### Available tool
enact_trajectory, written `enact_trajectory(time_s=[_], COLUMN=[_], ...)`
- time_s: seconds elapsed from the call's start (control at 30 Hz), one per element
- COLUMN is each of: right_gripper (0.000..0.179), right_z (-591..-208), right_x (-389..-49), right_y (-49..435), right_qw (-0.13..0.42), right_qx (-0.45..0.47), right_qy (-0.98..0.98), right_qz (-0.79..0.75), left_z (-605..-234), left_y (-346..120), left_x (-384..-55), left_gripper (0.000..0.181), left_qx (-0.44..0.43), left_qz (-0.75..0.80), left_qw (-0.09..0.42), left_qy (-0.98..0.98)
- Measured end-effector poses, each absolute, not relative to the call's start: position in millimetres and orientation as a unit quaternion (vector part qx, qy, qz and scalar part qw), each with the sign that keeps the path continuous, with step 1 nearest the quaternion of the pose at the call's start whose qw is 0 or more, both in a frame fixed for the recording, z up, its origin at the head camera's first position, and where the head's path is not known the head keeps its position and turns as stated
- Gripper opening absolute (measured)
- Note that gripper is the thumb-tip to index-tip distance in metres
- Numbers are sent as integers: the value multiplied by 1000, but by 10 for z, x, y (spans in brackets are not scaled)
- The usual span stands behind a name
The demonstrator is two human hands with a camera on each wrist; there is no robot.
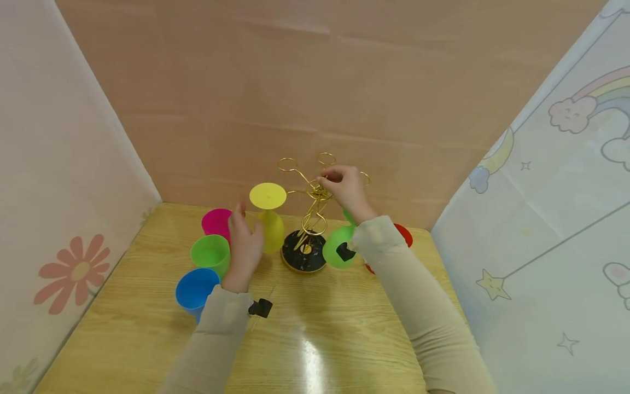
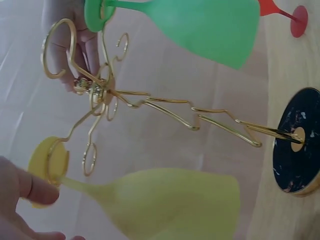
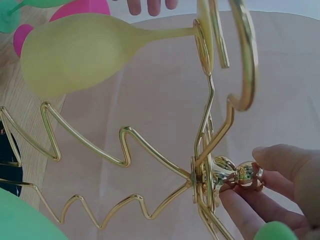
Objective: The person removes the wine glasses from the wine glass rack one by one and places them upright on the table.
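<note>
A gold wire goblet rack (image 1: 315, 205) stands on a round black base (image 1: 303, 253). My right hand (image 1: 346, 189) is at its top, thumb and fingers pinching the gold knob (image 3: 239, 175). Upside down in the rack's loops hang a yellow goblet (image 1: 272, 232) on the left and a light green goblet (image 1: 337, 247) on the right, the latter partly behind my right sleeve. My left hand (image 1: 244, 246) is raised just left of the yellow goblet, fingers loosely extended and holding nothing. In the left wrist view its thumb overlaps the edge of the goblet's yellow foot (image 2: 47, 160).
Left of my left hand, a pink goblet (image 1: 215, 221), a green goblet (image 1: 209, 253) and a blue goblet (image 1: 197, 288) stand upright in a row. A red goblet (image 1: 403, 234) is partly hidden behind my right forearm. Patterned panels and a brown backdrop (image 1: 305, 98) enclose the wooden table (image 1: 315, 323).
</note>
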State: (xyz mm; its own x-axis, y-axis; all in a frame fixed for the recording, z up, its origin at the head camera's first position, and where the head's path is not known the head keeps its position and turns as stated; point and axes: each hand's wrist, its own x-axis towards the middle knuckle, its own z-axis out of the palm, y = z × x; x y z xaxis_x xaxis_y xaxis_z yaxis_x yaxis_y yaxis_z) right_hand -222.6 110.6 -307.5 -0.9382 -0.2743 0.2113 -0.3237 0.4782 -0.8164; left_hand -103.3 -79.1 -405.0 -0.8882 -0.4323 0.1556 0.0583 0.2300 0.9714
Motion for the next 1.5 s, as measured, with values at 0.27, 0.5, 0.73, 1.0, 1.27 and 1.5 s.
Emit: enact_trajectory(time_s=[0.27, 0.5, 0.73, 1.0, 1.27, 1.5], right_gripper=[20, 18, 18, 20, 22, 27], right_z=[-3107, -3113, -3119, -3130, -3112, -3106], right_x=[-2241, -2239, -2245, -2245, -2238, -2230], right_y=[1118, 1124, 1122, 1123, 1117, 1093], right_qw=[36, 45, 43, 47, 47, 52], right_qx=[192, 199, 196, 188, 186, 168], right_qy=[-863, -865, -862, -858, -866, -869], right_qz=[466, 458, 465, 476, 462, 462], left_z=[-4220, -4366, -4534, -4635, -4708, -4750], left_y=[-780, -782, -810, -823, -828, -848], left_x=[-1074, -1149, -1217, -1265, -1280, -1282], left_gripper=[84, 92, 93, 92, 95, 93], left_qx=[132, 147, 134, 131, 118, 113], left_qz=[-570, -547, -546, -551, -555, -550], left_qw=[169, 139, 144, 130, 130, 138], left_qy=[-794, -812, -814, -814, -813, -816])
